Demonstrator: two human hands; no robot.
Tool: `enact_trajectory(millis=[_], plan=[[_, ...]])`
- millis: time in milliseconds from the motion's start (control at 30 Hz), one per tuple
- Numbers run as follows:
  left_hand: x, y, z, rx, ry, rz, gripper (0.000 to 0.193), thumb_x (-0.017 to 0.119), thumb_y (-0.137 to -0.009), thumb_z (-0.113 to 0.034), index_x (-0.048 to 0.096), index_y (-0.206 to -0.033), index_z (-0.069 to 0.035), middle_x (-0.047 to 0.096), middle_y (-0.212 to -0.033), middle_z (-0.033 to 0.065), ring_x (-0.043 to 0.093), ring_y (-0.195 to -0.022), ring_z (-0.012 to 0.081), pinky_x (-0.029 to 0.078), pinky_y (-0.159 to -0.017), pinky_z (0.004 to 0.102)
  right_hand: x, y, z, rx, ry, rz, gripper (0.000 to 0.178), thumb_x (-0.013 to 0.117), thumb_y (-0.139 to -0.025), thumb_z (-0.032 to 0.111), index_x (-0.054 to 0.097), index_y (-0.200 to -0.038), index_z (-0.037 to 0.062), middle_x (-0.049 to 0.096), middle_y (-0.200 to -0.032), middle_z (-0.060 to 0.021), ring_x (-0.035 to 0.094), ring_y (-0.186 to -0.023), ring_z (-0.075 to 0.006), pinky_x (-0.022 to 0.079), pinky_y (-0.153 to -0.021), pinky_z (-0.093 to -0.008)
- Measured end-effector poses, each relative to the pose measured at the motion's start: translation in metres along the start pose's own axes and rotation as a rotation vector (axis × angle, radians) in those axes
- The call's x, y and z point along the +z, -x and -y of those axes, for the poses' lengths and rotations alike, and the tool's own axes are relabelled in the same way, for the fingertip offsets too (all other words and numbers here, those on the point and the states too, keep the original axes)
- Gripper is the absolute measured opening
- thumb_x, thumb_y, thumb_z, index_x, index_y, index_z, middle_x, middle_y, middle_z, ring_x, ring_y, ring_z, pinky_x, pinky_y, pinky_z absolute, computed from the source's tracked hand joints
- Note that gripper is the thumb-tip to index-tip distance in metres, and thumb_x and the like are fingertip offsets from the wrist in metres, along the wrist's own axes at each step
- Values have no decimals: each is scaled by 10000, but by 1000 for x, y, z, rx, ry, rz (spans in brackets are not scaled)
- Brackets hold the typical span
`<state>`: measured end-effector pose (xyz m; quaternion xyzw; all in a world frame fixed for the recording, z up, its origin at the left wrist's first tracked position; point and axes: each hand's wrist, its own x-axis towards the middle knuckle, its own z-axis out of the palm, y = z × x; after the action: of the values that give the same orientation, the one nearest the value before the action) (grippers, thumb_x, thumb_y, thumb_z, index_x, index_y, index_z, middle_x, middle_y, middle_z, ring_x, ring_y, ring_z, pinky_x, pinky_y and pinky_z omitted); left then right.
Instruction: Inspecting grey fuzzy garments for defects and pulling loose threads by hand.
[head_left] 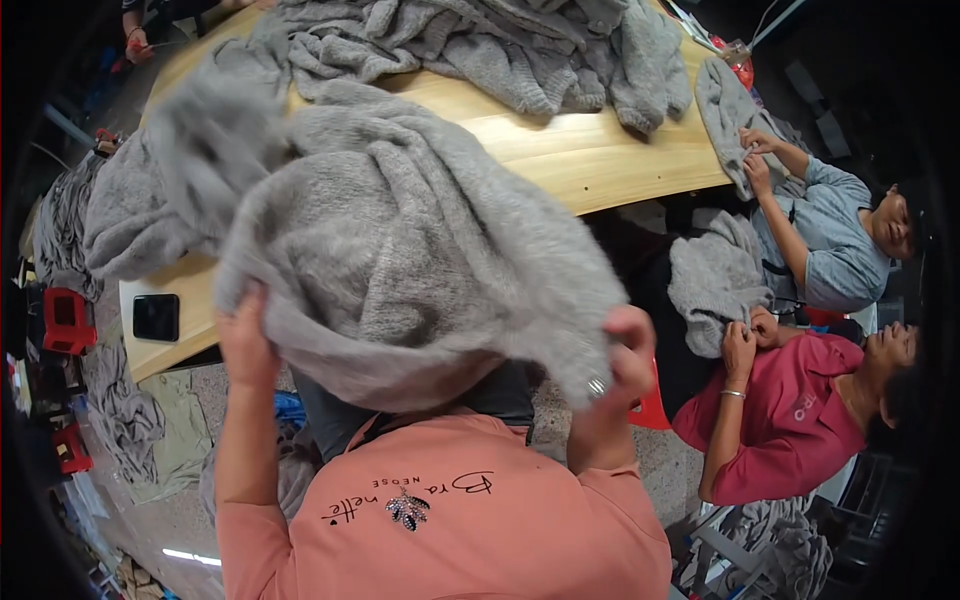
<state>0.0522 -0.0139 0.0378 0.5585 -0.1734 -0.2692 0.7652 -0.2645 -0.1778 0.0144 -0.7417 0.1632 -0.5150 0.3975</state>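
A grey knit garment (400,250) fills the middle of the frame, bunched and lifted above the near edge of the worktop (600,150). It drapes down over both of the person's hands and hides part of their pink top (450,520) at lower centre. The worktop, pale wood, curves across the upper half of the frame. A pile of grey knitwear (520,50) lies on it at the top, and another grey piece (130,210) sags over its left edge.

At the right of the frame two other people sit beside the worktop. One, in a blue top (840,240), holds a grey knit piece (725,110) up with both hands. The other, in a red top (790,420), works on a grey piece (715,275) in their lap. More grey cloth (120,410) lies on the floor at lower left, near a red stool (68,320). A dark phone (156,317) lies on the worktop's left corner.

The left hand (245,345), at left centre, is closed on the garment's lower edge, fingers tucked under the fabric. The right hand (625,350), at right centre, is curled shut on the opposite edge, pinching the knit. A ring (596,386) shows on one finger.
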Motion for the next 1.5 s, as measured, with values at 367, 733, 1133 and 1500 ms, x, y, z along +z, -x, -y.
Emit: enact_trajectory(millis=[367, 733, 1133, 1500], plan=[[-81, -3, -135, 830, -215, 506, 399, 312, -913, -183, 351, -1258, 14, 407, -1252, 166, 407, -1155, 195, 250, -1023, 313, 52, -20, 78, -254, 1, -619, 440, 427, -820, 299, 368, -1139, 3, 496, -1057, -169, 529, -944, -220, 457, -731, -354], [87, 94, -15, 318, -475, 830, 638, 762, -564, -425, 520, -985, -12, 543, -771, 72, 537, -619, 147, 445, -507, 252, -9, -33, 129, 828, -532, -67, 598, 453, -693, 172, 292, -1220, -60, 459, -1145, -201, 471, -1063, -270, 390, -884, -365], [42, 75, 47, 696, -874, 37, 301, 668, -616, -47, 501, -866, -29, 538, -836, 127, 546, -757, 259, 448, -667, 308, -6, -43, 97, 71, 404, 1115, 471, 360, -895, 250, 296, -1276, -20, 384, -1268, -121, 438, -1101, -124, 424, -845, -245], [-125, 93, -8, 577, -805, -630, 135, 428, -748, 70, 521, -727, -27, 551, -679, 53, 521, -600, 117, 421, -535, 217, 57, -133, 122, -164, 219, 1360, 321, 347, -899, 256, 391, -1208, 182, 569, -999, -71, 579, -780, -203, 486, -643, -303]])
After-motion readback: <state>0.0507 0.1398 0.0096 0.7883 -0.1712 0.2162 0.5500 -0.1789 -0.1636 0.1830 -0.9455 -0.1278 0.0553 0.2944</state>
